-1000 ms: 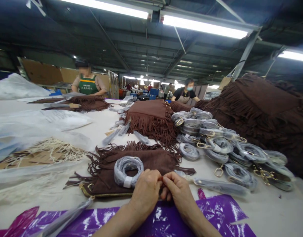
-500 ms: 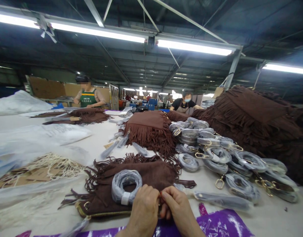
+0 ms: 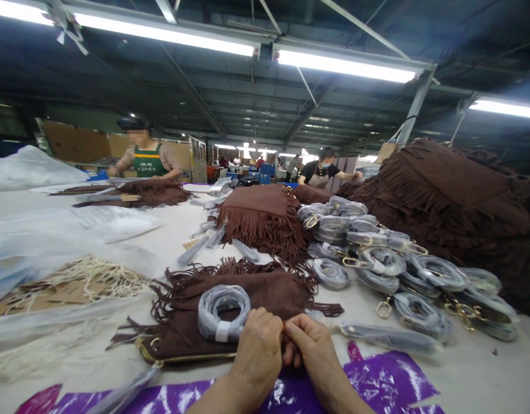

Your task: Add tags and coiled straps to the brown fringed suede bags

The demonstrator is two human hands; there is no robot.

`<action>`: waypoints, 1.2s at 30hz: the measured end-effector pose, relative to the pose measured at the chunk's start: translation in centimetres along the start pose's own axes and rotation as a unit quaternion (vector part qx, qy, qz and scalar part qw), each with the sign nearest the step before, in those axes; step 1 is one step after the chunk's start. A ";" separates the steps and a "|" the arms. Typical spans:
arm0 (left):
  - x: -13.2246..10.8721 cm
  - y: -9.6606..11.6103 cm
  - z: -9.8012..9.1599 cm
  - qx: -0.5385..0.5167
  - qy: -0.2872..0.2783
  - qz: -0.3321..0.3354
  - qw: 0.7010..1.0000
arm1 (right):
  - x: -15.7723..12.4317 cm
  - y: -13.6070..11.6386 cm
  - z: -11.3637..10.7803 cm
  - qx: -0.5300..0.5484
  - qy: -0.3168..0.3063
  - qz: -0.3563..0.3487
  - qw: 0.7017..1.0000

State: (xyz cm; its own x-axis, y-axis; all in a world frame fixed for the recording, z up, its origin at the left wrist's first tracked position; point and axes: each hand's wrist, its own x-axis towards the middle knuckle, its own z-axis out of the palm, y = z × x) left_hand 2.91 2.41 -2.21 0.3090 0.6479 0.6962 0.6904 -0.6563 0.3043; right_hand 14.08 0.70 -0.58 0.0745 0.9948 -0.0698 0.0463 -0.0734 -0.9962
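A dark brown fringed bag [image 3: 183, 330] lies in front of me, its gold zipper along the near edge. On it rests a coiled strap [image 3: 224, 313] in clear plastic with a white band. My left hand [image 3: 258, 351] is closed at the bag's near right edge, beside the coil. Touching it at the fingertips, my right hand [image 3: 310, 345] is pinched. What the fingers hold between them is too small and hidden to name. Under my wrists lies shiny purple plastic [image 3: 386, 385].
Wrapped strap coils [image 3: 381, 261] with gold clips are piled right of the bag. Behind are a fringed bag stack [image 3: 258, 210] and a large brown heap [image 3: 454, 184]. Tags with cords [image 3: 88, 282] lie left. Two people [image 3: 146, 155] stand across the table.
My hands stay together in the same pinch by the bag. The view has tilted slightly down. The far person at right has stretched an arm toward the brown heap.
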 end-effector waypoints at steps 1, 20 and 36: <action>0.0 0.0 0.0 0.001 -0.001 -0.005 1.000 | 0.0 -0.1 0.0 -0.003 0.001 0.000 1.000; -0.4 0.4 -0.4 -0.017 -0.102 -0.065 0.992 | 0.3 0.7 -0.1 -0.026 -0.015 -0.033 0.999; -0.6 0.1 0.8 -0.002 0.016 0.004 1.000 | 0.9 2.1 -0.6 -0.027 -0.008 -0.034 0.999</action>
State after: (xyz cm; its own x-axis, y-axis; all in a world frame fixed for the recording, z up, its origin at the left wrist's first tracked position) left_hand 3.34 2.23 -3.13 0.2941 0.6294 0.7192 0.6845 -0.6639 0.3012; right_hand 14.85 1.37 -2.68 0.0528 0.9986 -0.0042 0.1047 -0.0098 -0.9945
